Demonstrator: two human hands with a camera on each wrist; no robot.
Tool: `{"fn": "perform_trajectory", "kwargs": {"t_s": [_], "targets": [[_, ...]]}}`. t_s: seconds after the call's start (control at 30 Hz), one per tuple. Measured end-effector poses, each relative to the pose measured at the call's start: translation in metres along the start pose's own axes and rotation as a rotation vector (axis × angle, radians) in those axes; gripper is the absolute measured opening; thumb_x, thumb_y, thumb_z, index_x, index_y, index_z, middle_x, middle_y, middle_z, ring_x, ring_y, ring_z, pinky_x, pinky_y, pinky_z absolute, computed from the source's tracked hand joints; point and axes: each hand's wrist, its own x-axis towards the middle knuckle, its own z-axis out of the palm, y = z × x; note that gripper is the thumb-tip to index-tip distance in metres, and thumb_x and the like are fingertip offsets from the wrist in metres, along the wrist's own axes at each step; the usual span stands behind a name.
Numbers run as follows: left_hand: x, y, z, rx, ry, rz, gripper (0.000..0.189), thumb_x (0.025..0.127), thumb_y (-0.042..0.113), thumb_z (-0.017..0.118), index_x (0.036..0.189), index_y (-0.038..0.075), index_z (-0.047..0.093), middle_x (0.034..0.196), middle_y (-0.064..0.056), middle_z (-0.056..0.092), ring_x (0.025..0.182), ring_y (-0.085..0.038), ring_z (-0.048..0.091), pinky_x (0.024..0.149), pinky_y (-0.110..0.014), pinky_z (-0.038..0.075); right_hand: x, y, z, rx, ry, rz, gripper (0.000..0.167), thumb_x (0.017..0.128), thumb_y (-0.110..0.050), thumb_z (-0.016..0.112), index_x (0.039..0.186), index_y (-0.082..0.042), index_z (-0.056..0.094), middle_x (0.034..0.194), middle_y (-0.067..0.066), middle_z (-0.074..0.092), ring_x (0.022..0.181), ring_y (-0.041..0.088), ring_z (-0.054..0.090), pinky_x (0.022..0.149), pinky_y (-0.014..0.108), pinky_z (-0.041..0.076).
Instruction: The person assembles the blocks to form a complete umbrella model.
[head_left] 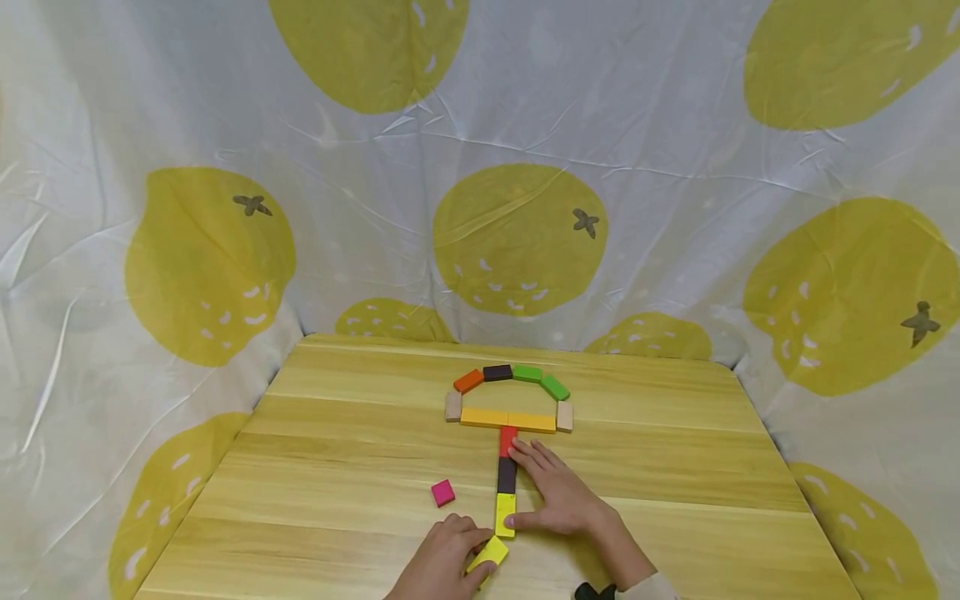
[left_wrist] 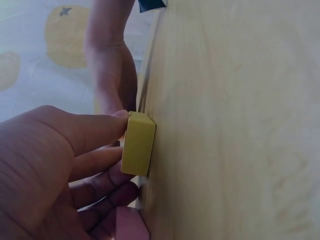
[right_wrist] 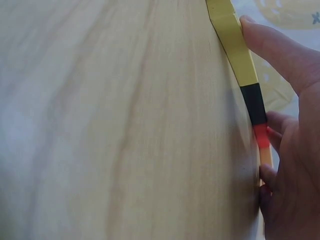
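Note:
In the head view my left hand [head_left: 444, 560] pinches a yellow block [head_left: 492, 552] between thumb and fingers, tilted at the lower end of a straight column. That column runs down from a red block [head_left: 507, 438] through a black block [head_left: 506, 476] to another yellow block [head_left: 506, 507]. My right hand [head_left: 564, 498] lies along its right side, thumb on the column's yellow block and fingertips by the red one. In the left wrist view the pinched yellow block [left_wrist: 139, 146] shows one long face.
Above the column, two orange-yellow blocks [head_left: 483, 417] lie end to end. An arch of orange, black, green and plain wood blocks [head_left: 527, 374] curves over them. A pink block [head_left: 443, 492] lies left of the column. Fruit-patterned cloth [head_left: 517, 133] hangs behind the wooden table [head_left: 337, 450].

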Motion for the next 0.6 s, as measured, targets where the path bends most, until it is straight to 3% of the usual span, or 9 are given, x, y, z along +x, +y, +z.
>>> {"fn": "perform_trajectory", "kwargs": {"t_s": [0.6], "targets": [[-0.0011, 0.0006, -0.0011, -0.012, 0.016, 0.041, 0.039, 0.092, 0.04, 0.076, 0.12, 0.013, 0.076, 0.093, 0.015, 0.061, 0.083, 0.0, 0.044, 0.072, -0.023, 0.041, -0.0011, -0.0008, 0.0003, 0.003, -0.001, 0.006, 0.105, 0.082, -0.074, 0.068, 0.164, -0.02, 0.03, 0.172, -0.003, 0.023, 0.16, 0.034, 0.014, 0.123, 0.062, 0.029]]}}
